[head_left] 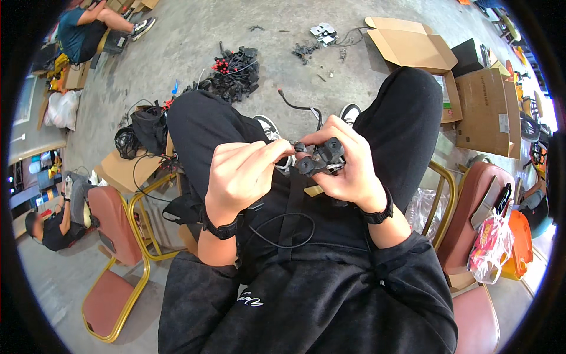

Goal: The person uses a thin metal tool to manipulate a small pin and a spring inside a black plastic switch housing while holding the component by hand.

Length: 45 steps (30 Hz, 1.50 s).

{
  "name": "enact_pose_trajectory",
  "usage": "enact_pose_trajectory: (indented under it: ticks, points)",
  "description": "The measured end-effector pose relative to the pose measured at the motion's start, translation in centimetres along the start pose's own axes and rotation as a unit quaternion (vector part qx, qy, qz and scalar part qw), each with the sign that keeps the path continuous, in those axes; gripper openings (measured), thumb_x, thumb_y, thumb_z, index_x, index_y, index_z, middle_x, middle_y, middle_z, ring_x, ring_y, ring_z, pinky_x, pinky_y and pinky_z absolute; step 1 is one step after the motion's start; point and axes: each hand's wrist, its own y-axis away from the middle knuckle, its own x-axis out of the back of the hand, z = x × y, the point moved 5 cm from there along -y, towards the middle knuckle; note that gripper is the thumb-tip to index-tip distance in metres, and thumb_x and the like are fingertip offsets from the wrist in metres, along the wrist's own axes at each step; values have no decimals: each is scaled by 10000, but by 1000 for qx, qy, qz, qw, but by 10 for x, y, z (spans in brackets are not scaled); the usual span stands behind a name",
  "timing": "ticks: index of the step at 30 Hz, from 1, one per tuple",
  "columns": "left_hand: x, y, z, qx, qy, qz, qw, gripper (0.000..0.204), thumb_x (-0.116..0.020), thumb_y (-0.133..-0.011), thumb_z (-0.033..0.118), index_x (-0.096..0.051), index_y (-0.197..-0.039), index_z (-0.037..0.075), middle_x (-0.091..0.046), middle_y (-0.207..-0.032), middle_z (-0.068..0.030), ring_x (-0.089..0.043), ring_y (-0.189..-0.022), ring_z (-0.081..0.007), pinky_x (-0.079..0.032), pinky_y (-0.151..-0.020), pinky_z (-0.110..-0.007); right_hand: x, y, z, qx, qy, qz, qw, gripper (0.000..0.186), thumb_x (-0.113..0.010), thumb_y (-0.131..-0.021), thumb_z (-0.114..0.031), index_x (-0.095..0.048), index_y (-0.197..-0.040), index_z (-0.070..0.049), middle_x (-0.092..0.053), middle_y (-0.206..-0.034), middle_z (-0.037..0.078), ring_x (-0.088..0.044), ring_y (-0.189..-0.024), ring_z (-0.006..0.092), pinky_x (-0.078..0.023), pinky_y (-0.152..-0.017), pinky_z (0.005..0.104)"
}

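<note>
Over my lap, my right hand (355,171) is closed around a black plastic device part (331,151) with round ends and what look like screw holes. My left hand (240,177) pinches at a small dark piece (299,147) right beside that part; whether the two are joined I cannot tell. A black cable (302,108) with a reddish tip runs up from near my right fingers over the floor between my shoes. Another thin black cable (283,243) loops across my lap below both hands.
Ahead on the floor lies a heap of black parts (239,76) with red tips. Open cardboard boxes (407,44) stand at the far right. Chairs (115,224) flank me, with a plastic bag (492,242) hanging at the right. Other people (56,227) sit at the left.
</note>
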Motion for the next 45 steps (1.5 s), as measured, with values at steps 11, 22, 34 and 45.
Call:
enact_pose_trajectory:
  ticks: [11, 22, 34, 45]
  points:
    - [-5, 6, -14, 39, 186, 12, 982, 140, -645, -690, -86, -662, -817, -30, -632, -620, -61, -521, -448, -83, -387, -436, -205, 5, -4, 0, -17, -43, -84, 995, 256, -672, -600, -7, -582, -840, -21, -537, -769, 112, -567, -733, 285, -442, -656, 322]
    - [-48, 41, -45, 306, 511, -20, 803, 267, -677, -713, -44, -662, -979, -32, -634, -642, -48, -591, -595, -52, -421, -526, -161, -12, 5, 29, -168, -276, -147, 935, 173, -699, -696, -77, -580, -805, -14, -575, -760, 7, -498, -718, 71, -397, -652, 234]
    - [-60, 38, -47, 246, 456, -16, 855, 282, -633, -715, -90, -662, -987, -23, -666, -718, -76, -624, -606, -73, -396, -483, -143, -25, 12, 50, -248, -357, -125, 892, 158, -678, -774, -115, -617, -875, -9, -596, -783, -18, -499, -729, 49, -399, -664, 210]
    - [-73, 58, -65, 315, 535, -6, 784, 255, -642, -808, 48, -630, -1055, -15, -636, -772, 5, -502, -624, 3, -363, -514, -151, -4, 4, 38, -82, -116, 58, 988, 148, -689, -672, -29, -633, -807, -17, -481, -671, 10, -403, -621, 112, -310, -577, 259]
